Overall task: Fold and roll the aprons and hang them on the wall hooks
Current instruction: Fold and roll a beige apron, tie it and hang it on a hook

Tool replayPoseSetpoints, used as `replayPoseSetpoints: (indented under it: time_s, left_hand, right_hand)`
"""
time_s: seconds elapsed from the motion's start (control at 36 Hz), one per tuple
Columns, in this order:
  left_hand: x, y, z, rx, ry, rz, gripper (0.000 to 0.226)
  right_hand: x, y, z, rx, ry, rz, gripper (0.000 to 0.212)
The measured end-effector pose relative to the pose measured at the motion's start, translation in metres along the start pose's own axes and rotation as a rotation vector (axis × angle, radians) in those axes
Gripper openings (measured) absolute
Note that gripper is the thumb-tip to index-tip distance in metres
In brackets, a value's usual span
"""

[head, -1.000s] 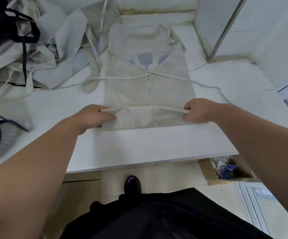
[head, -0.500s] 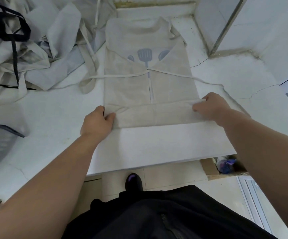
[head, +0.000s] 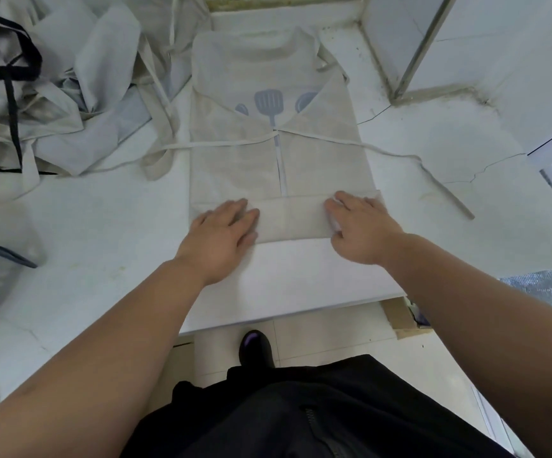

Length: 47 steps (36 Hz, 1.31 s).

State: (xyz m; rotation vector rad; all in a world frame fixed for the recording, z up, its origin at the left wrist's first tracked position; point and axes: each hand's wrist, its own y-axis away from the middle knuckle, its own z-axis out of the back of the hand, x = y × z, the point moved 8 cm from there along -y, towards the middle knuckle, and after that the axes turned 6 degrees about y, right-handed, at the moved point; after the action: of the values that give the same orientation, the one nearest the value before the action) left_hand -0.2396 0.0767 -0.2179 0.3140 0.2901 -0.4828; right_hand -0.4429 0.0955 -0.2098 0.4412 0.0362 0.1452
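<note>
A: Head view. How many aprons?
B: One beige apron (head: 277, 160) lies flat on the white counter (head: 102, 226). Its sides are folded in to form a long rectangle, and its near hem is turned up as a flat band. A crumpled heap (head: 69, 81) of more lies far left; their number cannot be told.
A: Hands?
B: Two. Left hand (head: 221, 233) and right hand (head: 363, 226) press palm-down on that band, fingers extended flat, gripping nothing.
A: Texture?
B: Matte woven cloth with three grey-blue printed utensils, the middle one a slotted spatula (head: 269, 102). Two thin waist ties (head: 396, 154) cross the front.
</note>
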Motion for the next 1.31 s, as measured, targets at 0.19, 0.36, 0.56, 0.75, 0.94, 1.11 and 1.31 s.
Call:
replayPoseSetpoints:
  time_s: [0.19, 0.36, 0.56, 0.75, 0.94, 1.11, 1.31]
  left_hand:
    - [0.002, -0.009, 0.014, 0.121, -0.085, 0.072, 0.089]
    - [0.002, -0.022, 0.032, 0.150, 0.008, 0.069, 0.054]
    - [0.020, -0.036, 0.050, 0.309, 0.329, 0.206, 0.023]
    - [0.043, -0.048, 0.052, 0.381, 0.514, 0.316, 0.031]
    - [0.069, -0.062, 0.060, 0.115, 0.327, 0.373, 0.034]
    - [0.047, -0.060, 0.061, -0.073, -0.173, 0.234, 0.038]
    - [-0.019, -0.066, 0.011, 0.054, 0.063, -0.053, 0.075]
  right_hand:
    - [-0.003, -0.010, 0.010, 0.025, 0.086, 0.050, 0.058]
    - [-0.001, -0.016, 0.029, -0.031, -0.058, 0.048, 0.030]
    - [-0.005, -0.020, 0.037, 0.152, -0.158, 0.025, 0.025]
    - [-0.012, -0.036, 0.053, 0.099, -0.074, -0.012, 0.031]
    - [-0.050, -0.052, 0.066, 0.009, -0.113, -0.234, 0.004]
    - [-0.058, -0.050, 0.057, -0.002, 0.043, -0.364, 0.047]
    - [0.012, -0.066, 0.020, -0.038, -0.017, 0.024, 0.057]
